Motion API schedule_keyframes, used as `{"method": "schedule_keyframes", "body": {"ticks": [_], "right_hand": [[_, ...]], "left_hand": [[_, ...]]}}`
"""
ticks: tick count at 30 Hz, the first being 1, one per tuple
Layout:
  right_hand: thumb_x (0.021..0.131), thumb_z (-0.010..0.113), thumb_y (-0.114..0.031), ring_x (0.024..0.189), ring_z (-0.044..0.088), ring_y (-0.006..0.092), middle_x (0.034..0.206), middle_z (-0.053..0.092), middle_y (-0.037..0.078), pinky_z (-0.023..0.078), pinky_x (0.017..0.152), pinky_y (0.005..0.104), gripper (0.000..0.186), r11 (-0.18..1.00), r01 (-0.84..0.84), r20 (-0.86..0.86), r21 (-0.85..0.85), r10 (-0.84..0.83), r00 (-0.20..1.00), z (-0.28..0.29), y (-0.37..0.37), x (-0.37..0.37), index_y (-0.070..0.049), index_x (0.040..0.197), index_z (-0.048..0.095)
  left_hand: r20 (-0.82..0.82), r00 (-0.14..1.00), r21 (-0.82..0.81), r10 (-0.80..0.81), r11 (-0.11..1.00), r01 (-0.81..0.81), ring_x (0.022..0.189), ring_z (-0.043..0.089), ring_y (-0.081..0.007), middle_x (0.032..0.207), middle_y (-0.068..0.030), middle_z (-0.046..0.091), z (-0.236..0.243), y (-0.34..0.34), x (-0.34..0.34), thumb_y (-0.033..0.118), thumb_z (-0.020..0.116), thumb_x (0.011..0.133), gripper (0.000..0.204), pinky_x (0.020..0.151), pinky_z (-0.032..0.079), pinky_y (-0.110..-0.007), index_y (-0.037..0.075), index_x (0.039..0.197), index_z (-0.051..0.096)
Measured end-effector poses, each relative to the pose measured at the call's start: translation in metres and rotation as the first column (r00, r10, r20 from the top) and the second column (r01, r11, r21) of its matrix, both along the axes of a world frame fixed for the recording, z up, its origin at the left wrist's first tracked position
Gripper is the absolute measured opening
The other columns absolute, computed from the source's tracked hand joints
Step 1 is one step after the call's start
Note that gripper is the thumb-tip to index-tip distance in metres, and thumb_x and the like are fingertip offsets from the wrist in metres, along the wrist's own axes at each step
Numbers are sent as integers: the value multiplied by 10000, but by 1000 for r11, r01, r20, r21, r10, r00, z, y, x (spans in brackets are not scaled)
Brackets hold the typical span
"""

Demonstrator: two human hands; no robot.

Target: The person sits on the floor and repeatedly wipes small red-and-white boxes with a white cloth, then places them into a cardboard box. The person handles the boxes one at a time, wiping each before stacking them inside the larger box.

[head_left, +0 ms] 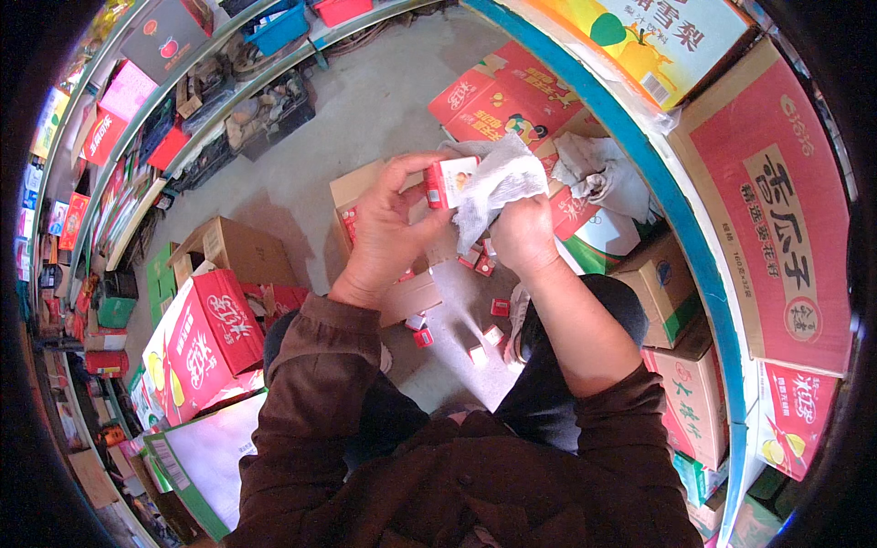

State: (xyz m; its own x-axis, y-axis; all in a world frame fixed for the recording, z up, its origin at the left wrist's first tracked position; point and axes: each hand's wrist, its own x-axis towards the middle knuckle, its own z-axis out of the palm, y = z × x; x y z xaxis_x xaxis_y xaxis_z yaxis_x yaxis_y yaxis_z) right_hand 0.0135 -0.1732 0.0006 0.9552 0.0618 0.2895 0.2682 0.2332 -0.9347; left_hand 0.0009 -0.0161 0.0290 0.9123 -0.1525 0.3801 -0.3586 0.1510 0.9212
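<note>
Between the thumb and fingers of my left hand [388, 224] is a small red and white box [448, 181], raised above the floor. My right hand [527, 233] is closed on a crumpled whitish cloth [501, 178], which lies against the right side of the box and covers part of it. Beneath my hands stands an open cardboard carton [416, 297] holding some red packs, partly hidden by my left hand. Several small red and white boxes [423, 338] lie scattered on the floor between my feet.
Flattened red cardboard [493, 96] and a crumpled pale cloth [598, 169] lie ahead to the right. A teal-edged shelf [681, 183] with large cartons [767, 210] curves along the right. Red and white cartons [206, 342] stand at left, before crowded shelves [137, 137].
</note>
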Motion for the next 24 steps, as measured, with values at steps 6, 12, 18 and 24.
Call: {"method": "schedule_keyframes", "body": {"ticks": [6,12,18,24], "right_hand": [[748,635,-100,1020,569,276,1079,593,148,449,883,369,393,969,-93,27,-229,102,994,10,-8,7,-46,1132,566],[873,602,-322,1065,573,232,1164,589,97,471,911,388,431,941,-223,-264,254,289,920,19,-6,-2,-57,1204,525],[741,615,-84,1064,545,256,1118,580,135,414,934,365,436,991,-131,-27,7,131,991,-2,-14,2,-65,1170,548],[723,602,-84,1117,513,300,1147,563,158,366,996,394,490,985,-156,-1,71,156,988,-9,-11,8,-83,1208,528]], "left_hand": [[148,987,19,61,998,-64,1173,472,-211,1229,-100,456,-1,1,2,-153,634,667,561,985,441,-335,54,1176,519],[390,917,479,81,833,-277,1199,448,-241,1250,-109,423,5,5,-3,-117,683,634,656,1007,417,-352,67,1235,495],[148,987,178,63,980,-89,1216,440,-219,1249,-90,447,1,-3,-5,-31,728,688,671,1007,392,-354,32,1288,436],[98,993,120,72,989,-83,1102,523,-197,1173,-102,516,-10,0,0,-23,736,678,597,955,438,-331,10,1222,494]]}}
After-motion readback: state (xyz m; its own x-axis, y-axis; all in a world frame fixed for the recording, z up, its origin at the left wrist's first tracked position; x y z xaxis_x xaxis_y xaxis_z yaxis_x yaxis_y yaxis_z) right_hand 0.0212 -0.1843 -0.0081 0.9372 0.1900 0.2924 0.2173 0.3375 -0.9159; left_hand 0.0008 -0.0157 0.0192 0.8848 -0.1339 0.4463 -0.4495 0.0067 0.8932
